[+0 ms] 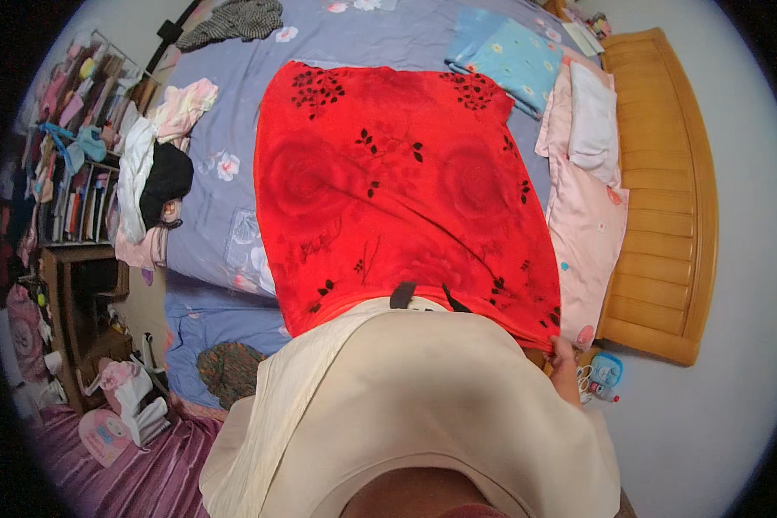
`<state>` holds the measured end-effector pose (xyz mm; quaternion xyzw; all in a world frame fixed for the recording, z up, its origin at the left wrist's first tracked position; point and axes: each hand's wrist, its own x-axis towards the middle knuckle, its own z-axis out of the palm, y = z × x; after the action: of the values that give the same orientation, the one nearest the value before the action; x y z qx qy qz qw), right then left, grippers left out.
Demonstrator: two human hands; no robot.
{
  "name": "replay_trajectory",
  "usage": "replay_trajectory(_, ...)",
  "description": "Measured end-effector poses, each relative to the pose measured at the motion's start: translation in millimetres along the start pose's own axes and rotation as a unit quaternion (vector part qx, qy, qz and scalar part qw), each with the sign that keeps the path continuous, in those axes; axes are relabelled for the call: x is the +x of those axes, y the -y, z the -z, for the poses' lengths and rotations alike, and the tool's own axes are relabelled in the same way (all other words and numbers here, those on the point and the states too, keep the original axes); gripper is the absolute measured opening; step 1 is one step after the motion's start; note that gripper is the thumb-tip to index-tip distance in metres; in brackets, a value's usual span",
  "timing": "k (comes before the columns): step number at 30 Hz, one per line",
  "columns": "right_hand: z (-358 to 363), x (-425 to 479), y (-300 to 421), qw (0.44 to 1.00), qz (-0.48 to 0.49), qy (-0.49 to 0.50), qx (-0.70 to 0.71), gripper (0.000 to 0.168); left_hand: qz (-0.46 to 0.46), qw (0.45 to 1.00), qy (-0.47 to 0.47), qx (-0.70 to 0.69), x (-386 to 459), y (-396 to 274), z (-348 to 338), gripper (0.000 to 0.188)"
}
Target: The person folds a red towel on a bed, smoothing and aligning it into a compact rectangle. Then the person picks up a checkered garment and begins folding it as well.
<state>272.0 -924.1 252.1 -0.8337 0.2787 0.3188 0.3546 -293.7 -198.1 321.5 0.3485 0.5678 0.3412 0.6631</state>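
Observation:
A red blanket [401, 168] with dark leaf and rose patterns lies spread over the bed, its near edge at the front of my cream top. Low on the right, my right hand [562, 355] pinches the near right corner of this blanket. My left hand is out of view. Below the blanket shows a grey-blue flowered bedsheet [217, 129]. Two dark straps hang over the blanket's near edge. At the blanket's upper right corner lies a folded light-blue flowered cloth [518, 61].
Pink pillows [586, 239] and a folded white cloth [592, 123] lie by the wooden headboard [654, 194]. Clothes [165, 181] are heaped at the bed's left edge, near a filled shelf [81, 201]. A checked garment [236, 22] lies at the far left, a patterned cloth [230, 375] at the near left.

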Motion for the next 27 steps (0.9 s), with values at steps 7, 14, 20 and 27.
replay_trajectory(7, -82.5, -61.0, -17.2, 0.967, 0.089, 0.032, -0.235, 0.019, 0.211, 0.976, 0.026, 0.037, -45.1, 92.8, 63.4, 0.036)
replay_trajectory(14, -71.2, -32.1, -54.3, 0.712, 0.308, 0.084, -0.626, 0.030, 0.338, 0.930, 0.086, -0.115, -79.3, 177.7, 53.9, 0.038)
replay_trajectory(20, -224.4, 8.1, 169.8, 0.965, 0.252, 0.034, -0.071, 0.030, 0.226, 0.972, 0.051, -0.037, 18.1, 65.2, -100.7, 0.054)
replay_trajectory(27, -84.1, -238.4, 627.9, 0.623, 0.718, -0.098, 0.293, 0.019, -0.345, 0.905, 0.178, -0.175, 113.1, -383.7, -204.3, 0.034)
